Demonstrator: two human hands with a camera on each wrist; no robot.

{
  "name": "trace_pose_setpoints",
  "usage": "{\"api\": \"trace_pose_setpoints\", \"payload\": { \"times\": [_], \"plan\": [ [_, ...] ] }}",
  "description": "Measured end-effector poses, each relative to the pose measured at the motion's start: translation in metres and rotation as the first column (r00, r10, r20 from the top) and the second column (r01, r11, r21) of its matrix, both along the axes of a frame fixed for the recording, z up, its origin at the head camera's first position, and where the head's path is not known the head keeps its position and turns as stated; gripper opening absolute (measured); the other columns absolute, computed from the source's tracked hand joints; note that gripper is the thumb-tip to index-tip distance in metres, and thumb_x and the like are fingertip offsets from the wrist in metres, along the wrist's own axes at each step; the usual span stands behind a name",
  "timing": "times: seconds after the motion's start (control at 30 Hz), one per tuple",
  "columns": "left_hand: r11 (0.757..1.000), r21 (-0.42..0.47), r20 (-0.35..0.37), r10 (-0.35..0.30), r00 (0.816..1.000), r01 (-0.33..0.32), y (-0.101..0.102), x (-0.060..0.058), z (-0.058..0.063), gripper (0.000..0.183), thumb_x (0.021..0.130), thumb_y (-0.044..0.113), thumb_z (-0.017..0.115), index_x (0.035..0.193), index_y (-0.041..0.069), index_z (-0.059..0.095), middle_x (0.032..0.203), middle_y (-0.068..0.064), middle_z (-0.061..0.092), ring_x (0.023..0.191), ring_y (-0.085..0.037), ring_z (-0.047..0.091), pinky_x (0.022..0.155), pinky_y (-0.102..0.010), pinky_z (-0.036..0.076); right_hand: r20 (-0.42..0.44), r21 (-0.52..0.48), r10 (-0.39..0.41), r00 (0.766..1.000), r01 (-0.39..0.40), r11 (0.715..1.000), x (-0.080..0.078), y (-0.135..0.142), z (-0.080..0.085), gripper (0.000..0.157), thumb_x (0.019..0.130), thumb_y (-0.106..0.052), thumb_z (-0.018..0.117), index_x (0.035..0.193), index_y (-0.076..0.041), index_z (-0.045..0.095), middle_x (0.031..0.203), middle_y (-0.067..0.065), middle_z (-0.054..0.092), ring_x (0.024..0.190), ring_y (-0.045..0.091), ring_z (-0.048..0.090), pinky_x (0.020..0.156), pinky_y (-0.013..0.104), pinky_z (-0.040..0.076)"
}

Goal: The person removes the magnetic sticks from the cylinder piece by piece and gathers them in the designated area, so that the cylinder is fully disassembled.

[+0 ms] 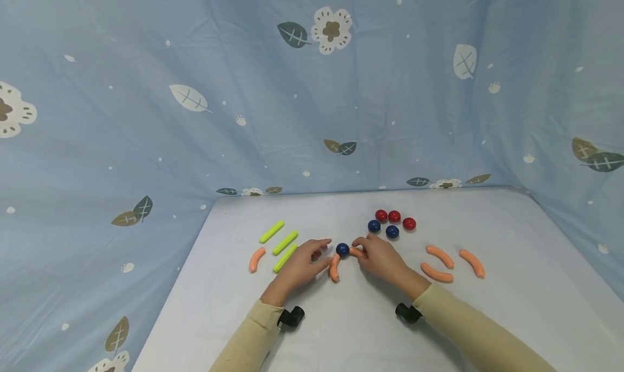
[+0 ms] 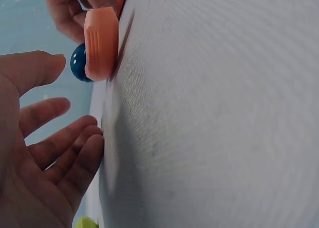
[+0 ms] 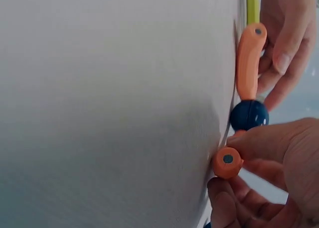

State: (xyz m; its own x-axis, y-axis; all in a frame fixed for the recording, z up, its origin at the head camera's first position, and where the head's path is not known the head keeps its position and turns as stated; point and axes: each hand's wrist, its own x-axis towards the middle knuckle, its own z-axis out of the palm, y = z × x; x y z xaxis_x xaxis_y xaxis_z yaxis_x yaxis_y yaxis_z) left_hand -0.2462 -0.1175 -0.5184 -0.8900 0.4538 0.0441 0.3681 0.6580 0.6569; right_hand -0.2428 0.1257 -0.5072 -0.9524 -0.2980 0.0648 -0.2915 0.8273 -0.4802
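Observation:
A shiny blue ball (image 1: 343, 249) lies on the table between my two hands. One curved orange rod (image 1: 333, 269) runs from the ball toward the front, its near end showing a grey disc in the right wrist view. My right hand (image 1: 382, 258) pinches a second curved orange rod (image 1: 356, 252) between thumb and fingers; that rod's far end meets the ball's right side. Just left of the first rod is my left hand (image 1: 304, 262), holding nothing, its fingers loosely spread. In the left wrist view a gap shows between its thumb and the orange rod (image 2: 101, 44).
Three yellow-green straight rods (image 1: 285, 243) and an orange curved rod (image 1: 257, 259) lie to the left. Behind my right hand sit three red balls (image 1: 394, 216) and two blue balls (image 1: 392, 232). Three more orange curved rods (image 1: 440, 256) lie right. A patterned blue curtain (image 1: 292, 117) borders the white table.

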Motion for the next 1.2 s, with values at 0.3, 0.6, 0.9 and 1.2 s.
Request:
{"api": "trace_pose_setpoints", "payload": {
  "times": [0.3,0.6,0.9,1.2],
  "plan": [
    [1.0,-0.016,-0.033,0.012,0.999,-0.013,0.004,0.0,0.001,0.052,0.101,0.04,0.064,0.147,0.018,0.057,0.135,-0.003,0.063,0.111,-0.018,0.063,0.091,-0.036,0.054,0.028,-0.035,-0.031,0.999,0.032,0.999,0.015,0.0,-0.001,0.033,0.089,-0.018,0.079,0.119,-0.009,0.07,0.084,0.0,0.053,0.067,0.013,0.05,0.06,0.029,0.046],
    [0.999,0.003,-0.085,-0.042,0.995,0.043,0.019,-0.005,0.0,0.044,0.1,0.027,0.068,0.143,0.018,0.061,0.132,-0.003,0.064,0.099,-0.015,0.064,0.083,-0.031,0.054,-0.046,-0.069,0.004,0.999,-0.007,0.998,0.015,0.001,-0.006,0.028,0.09,-0.015,0.077,0.117,-0.009,0.071,0.082,-0.002,0.055,0.067,0.01,0.049,0.06,0.028,0.046],
    [0.999,-0.003,-0.097,-0.038,0.995,0.037,0.028,-0.008,0.0,0.038,0.097,0.018,0.072,0.134,0.023,0.069,0.125,0.002,0.067,0.094,-0.007,0.064,0.08,-0.025,0.054,-0.044,-0.069,0.003,0.999,-0.006,0.998,0.015,-0.002,-0.008,0.029,0.089,-0.014,0.078,0.117,-0.012,0.07,0.082,-0.003,0.055,0.066,0.01,0.048,0.059,0.027,0.044],
    [0.999,-0.018,-0.115,-0.03,0.993,0.028,0.031,-0.008,0.001,0.036,0.095,0.017,0.074,0.131,0.021,0.071,0.122,0.002,0.069,0.091,-0.006,0.063,0.079,-0.023,0.053,-0.056,-0.071,-0.007,0.998,0.003,0.997,0.016,-0.002,-0.007,0.027,0.09,-0.012,0.077,0.116,-0.012,0.071,0.082,-0.002,0.055,0.065,0.01,0.048,0.058,0.028,0.044]
  ]
}}
